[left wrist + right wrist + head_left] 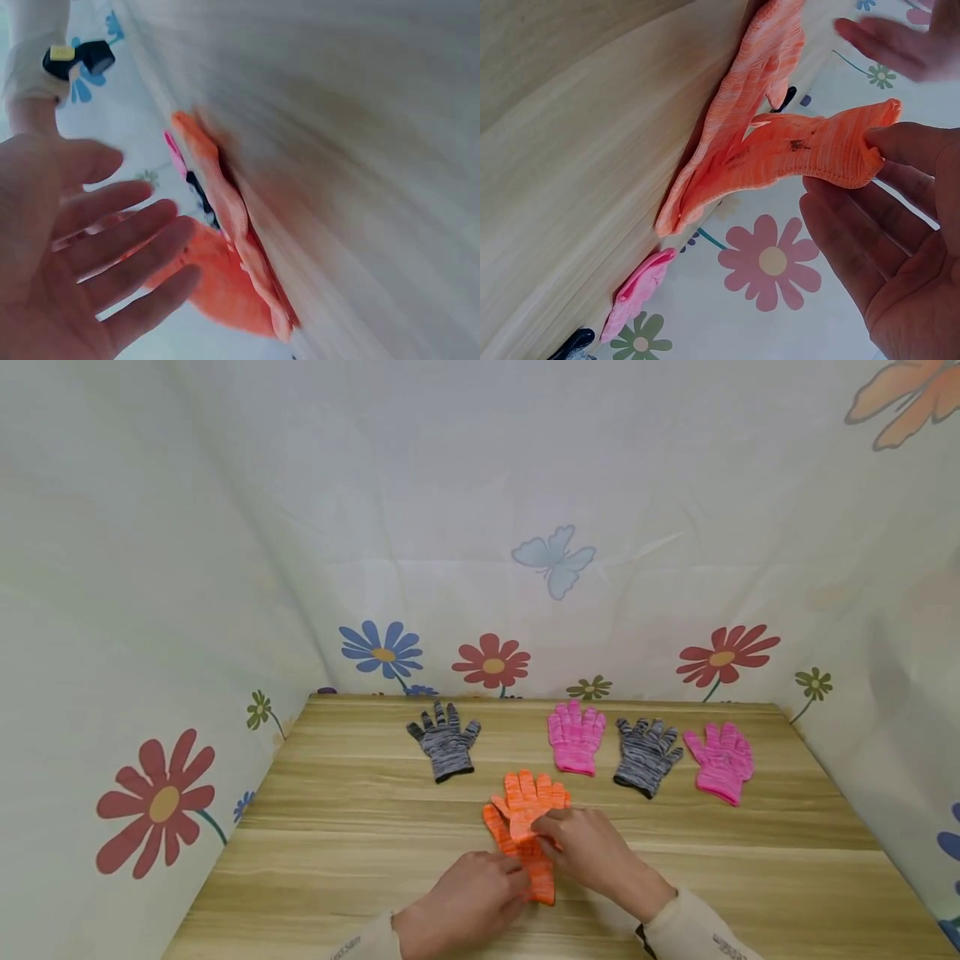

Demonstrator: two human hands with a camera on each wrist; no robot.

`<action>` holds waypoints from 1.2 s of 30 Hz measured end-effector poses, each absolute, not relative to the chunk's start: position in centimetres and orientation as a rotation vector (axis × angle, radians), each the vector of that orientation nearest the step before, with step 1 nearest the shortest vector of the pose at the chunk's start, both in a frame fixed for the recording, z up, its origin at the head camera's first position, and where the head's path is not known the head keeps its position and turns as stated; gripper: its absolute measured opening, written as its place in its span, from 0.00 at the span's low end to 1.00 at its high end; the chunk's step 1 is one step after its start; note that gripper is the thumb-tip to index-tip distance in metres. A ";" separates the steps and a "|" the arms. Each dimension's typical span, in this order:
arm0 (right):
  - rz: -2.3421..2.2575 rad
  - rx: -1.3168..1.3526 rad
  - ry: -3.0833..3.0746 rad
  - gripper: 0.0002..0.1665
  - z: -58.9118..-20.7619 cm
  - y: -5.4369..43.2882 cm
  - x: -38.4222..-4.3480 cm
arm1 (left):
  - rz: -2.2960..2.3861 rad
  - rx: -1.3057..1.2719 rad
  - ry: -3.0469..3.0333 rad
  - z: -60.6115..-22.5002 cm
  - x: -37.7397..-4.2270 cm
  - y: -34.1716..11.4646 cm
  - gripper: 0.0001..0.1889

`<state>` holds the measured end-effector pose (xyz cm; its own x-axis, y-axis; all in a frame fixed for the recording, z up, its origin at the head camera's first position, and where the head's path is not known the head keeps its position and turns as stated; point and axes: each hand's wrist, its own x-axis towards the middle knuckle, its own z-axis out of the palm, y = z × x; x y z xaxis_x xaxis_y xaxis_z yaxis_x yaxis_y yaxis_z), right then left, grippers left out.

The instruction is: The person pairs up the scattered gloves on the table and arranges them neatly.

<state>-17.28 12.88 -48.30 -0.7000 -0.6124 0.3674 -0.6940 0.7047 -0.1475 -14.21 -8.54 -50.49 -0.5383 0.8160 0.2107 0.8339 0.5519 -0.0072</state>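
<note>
Between thumb and fingers, my right hand (588,852) pinches the cuff of an orange knit glove (817,150). That cuff is lifted, while the glove's finger end hangs down over a second orange glove (542,881). The second one lies flat on the wooden table (337,827), its cuff toward me. Dark smudges mark the raised glove in the right wrist view. My left hand (97,255) hovers beside the lower glove's cuff with its fingers extended and spread, holding nothing.
Farther back lie a grey glove (444,743) on the left, a pink glove (576,739), another grey glove (647,758) and another pink glove (722,764) on the right. A white flower-printed curtain (450,527) surrounds the table's back and sides.
</note>
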 end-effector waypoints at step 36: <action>0.338 1.104 -2.747 0.01 -49.4 12.3 -15.3 | -0.221 -1.014 -2.801 -50.2 -19.2 -11.9 0.13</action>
<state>-15.29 12.30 -49.44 -0.7139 -0.6606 0.2321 -0.6972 0.7015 -0.1478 -19.15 -11.93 -50.18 -0.7590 0.6213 0.1947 0.6442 0.7601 0.0856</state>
